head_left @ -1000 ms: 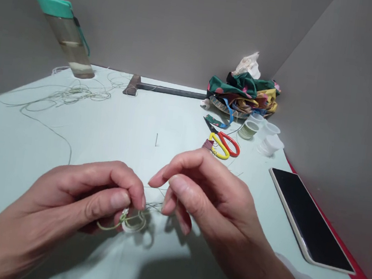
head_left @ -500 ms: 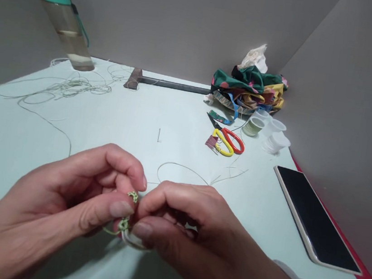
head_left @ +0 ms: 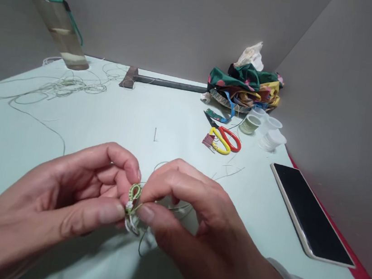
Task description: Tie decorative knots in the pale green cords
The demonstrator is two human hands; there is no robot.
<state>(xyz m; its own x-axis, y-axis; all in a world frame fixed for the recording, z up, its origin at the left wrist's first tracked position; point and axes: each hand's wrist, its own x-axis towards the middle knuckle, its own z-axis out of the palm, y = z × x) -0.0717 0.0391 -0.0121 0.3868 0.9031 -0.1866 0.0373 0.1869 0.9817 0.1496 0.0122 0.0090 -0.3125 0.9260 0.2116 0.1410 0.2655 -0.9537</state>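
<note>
A small knotted green cord loop (head_left: 135,191) with a whitish bit at its base shows between my hands, low in the middle of the view. My left hand (head_left: 86,190) pinches it between thumb and fingers from the left. White and green strands (head_left: 131,225) hang from its lower end. On the other side, the thumb and forefinger of my right hand (head_left: 184,208) are closed on a thin green cord (head_left: 138,206) beside the loop. More of the thin cord trails behind and under my right hand, partly hidden.
Scissors (head_left: 229,139), thread spools (head_left: 250,124), bunched cloth (head_left: 248,81) and a phone (head_left: 312,211) lie to the right. At the back are a hammer (head_left: 166,83) and a water bottle (head_left: 62,27). Tangled cord (head_left: 69,87) spreads at left, and a small pin (head_left: 155,134) lies mid-table.
The loop has turned upright and shows more fully between my fingers. My right hand's fingers have risen and shifted their pinch onto the thin cord. The whole view has shifted slightly.
</note>
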